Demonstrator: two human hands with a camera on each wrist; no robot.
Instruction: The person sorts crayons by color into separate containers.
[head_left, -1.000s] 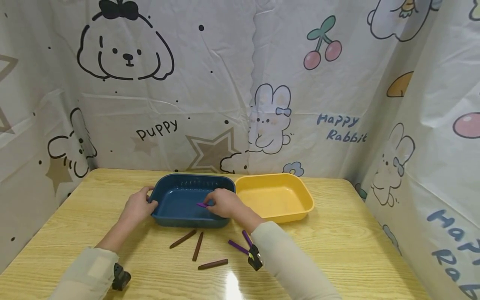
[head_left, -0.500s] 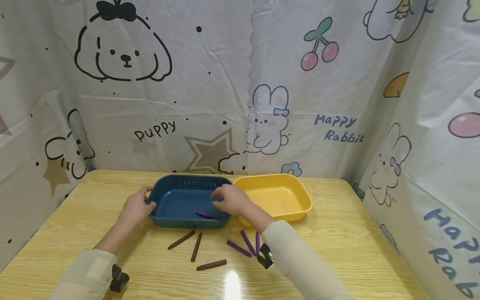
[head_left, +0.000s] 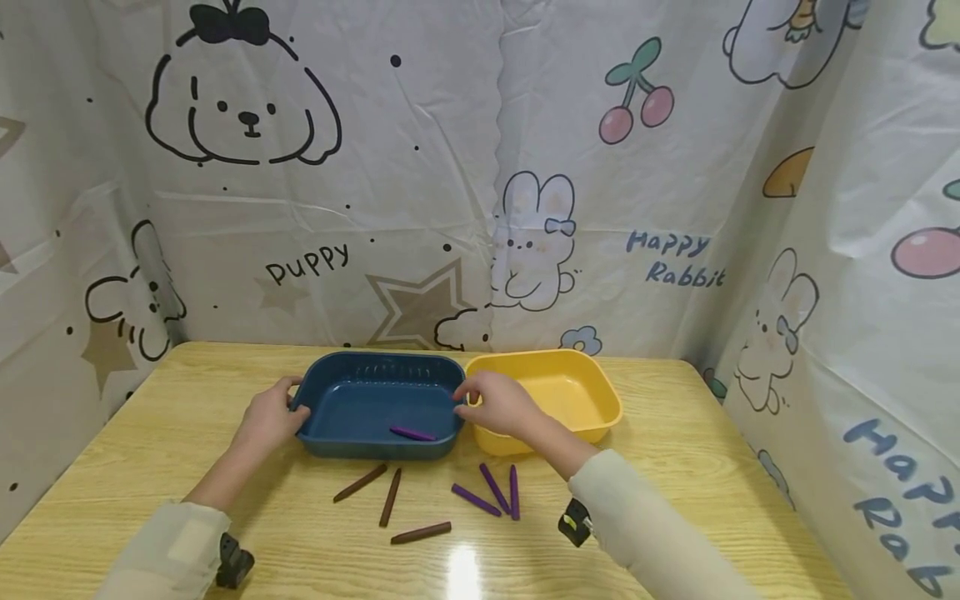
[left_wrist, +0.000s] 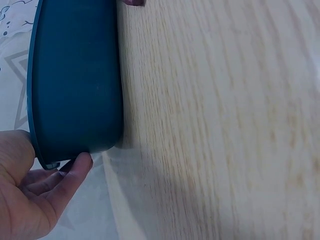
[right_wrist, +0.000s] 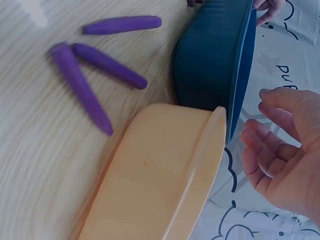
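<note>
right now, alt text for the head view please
A person's left grip holds the left end of a blue bin with one purple crayon inside; the right grip is near the other end, where a yellow bin stands. Three brown crayons and three purple crayons lie in front on a wooden table.

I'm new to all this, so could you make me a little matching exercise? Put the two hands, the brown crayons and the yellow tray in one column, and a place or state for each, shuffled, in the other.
Column one
1. Left hand
2. Right hand
3. Brown crayons
4. Yellow tray

Column two
A. Three, lying on the table in front of the dark blue tray
B. Holding nothing, fingers loosely bent
C. Standing to the right of the dark blue tray
D. Gripping the dark blue tray's left end

Right pairs: 1-D, 2-B, 3-A, 4-C
</note>
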